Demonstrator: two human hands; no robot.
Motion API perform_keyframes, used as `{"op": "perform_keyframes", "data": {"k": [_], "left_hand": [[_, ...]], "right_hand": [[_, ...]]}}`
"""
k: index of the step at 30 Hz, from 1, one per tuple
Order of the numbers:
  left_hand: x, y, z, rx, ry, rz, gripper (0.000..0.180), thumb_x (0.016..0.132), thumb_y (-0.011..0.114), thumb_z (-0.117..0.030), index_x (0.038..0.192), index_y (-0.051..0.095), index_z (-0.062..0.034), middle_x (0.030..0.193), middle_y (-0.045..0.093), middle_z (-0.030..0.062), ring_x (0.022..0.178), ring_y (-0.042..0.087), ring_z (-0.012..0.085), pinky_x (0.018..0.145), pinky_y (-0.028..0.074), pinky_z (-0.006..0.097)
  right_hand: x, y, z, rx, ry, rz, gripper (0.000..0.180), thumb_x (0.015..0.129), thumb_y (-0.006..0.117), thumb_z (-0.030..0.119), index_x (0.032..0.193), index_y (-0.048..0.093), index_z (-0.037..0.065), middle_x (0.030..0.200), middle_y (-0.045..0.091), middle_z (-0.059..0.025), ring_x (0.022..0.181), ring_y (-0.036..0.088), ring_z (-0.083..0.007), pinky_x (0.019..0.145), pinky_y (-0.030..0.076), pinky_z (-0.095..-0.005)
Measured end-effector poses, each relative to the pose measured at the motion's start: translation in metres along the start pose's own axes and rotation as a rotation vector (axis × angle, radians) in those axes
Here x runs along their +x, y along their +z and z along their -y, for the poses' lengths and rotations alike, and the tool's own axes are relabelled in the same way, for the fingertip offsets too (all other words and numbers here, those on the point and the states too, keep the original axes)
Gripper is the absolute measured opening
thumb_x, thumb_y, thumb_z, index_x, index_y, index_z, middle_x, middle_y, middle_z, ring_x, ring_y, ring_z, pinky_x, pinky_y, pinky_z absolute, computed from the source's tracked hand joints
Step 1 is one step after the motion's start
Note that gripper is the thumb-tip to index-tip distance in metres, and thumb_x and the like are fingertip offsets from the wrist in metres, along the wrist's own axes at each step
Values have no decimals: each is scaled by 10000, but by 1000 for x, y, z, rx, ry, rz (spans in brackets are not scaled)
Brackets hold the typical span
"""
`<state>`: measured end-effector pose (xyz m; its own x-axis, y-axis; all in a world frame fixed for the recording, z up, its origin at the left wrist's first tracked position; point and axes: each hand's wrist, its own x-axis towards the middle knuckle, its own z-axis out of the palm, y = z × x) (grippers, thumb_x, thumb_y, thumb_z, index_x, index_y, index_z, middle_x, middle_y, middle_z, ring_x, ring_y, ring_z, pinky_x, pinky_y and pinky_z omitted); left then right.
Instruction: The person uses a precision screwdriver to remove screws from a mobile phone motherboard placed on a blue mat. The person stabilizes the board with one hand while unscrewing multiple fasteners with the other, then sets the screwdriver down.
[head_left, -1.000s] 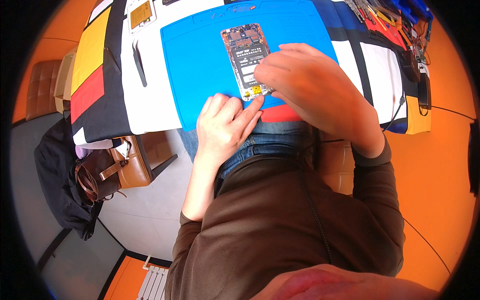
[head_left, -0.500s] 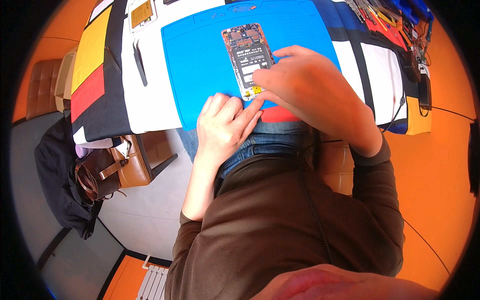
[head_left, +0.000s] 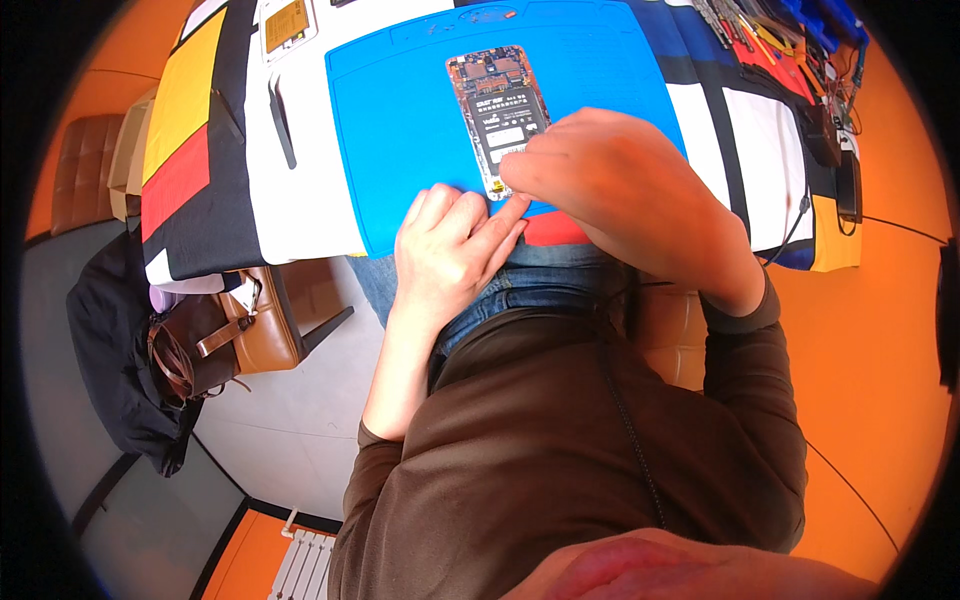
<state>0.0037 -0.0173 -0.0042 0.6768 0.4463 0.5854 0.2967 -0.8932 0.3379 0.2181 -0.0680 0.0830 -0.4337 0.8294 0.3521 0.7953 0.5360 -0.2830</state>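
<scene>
An opened smartphone [head_left: 484, 98] lies on a blue work mat [head_left: 390, 120], its circuit board bare at the far end. Its black battery [head_left: 505, 125] fills the middle, and a small yellow patch shows near the lower end. My left hand [head_left: 445, 240] rests at the mat's near edge with bent fingers, its index fingertip at the phone's lower end. Over the phone's lower right side, my right hand [head_left: 610, 160] is closed with fingers curled. Its fingertips meet the phone near the battery's lower edge, and whatever they grip is hidden.
Black tweezers [head_left: 281, 122] and another thin dark tool [head_left: 227, 116] lie left of the mat. Beyond them is a white device with a gold battery [head_left: 287, 25]. Several tools [head_left: 765, 45] and cables crowd the far right. A brown chair [head_left: 268, 320] stands at left.
My right hand has drawn in, its raised index finger now curled, and its fingertips cover part of the phone's lower right. My left hand has stayed in place.
</scene>
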Motion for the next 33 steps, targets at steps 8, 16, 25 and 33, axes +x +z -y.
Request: {"op": "perform_keyframes", "data": {"k": [8,16,25,33], "left_hand": [[-1,0,0,4,-7,12,365,772,873,-181,1130,813,-151,778,453,-1,748,488,196,635,419,344],[0,1,0,11,0,6,366,770,876,-180,1129,811,-156,771,454,-2,742,489,196,632,421,347],[0,0,-1,16,-4,13,357,771,875,-185,1122,814,-157,773,457,-4,740,487,195,629,420,344],[1,-1,-1,18,0,12,351,773,874,-183,1118,816,-155,776,460,-4,743,488,192,628,415,343]], "right_hand": [[6,-6,0,-131,146,136,184,882,740,205,983,643,86,865,678,-72,836,662,-301,764,509,-391],[-5,-4,-3,-81,44,4,169,886,677,91,1054,665,84,940,691,-79,869,654,-321,798,515,-409],[-4,0,-6,-79,58,-21,159,898,734,165,1012,672,74,857,683,-92,866,665,-330,785,516,-424],[1,-6,-4,-128,100,57,201,877,746,167,1026,655,67,928,684,-97,915,658,-325,803,511,-421]]}}
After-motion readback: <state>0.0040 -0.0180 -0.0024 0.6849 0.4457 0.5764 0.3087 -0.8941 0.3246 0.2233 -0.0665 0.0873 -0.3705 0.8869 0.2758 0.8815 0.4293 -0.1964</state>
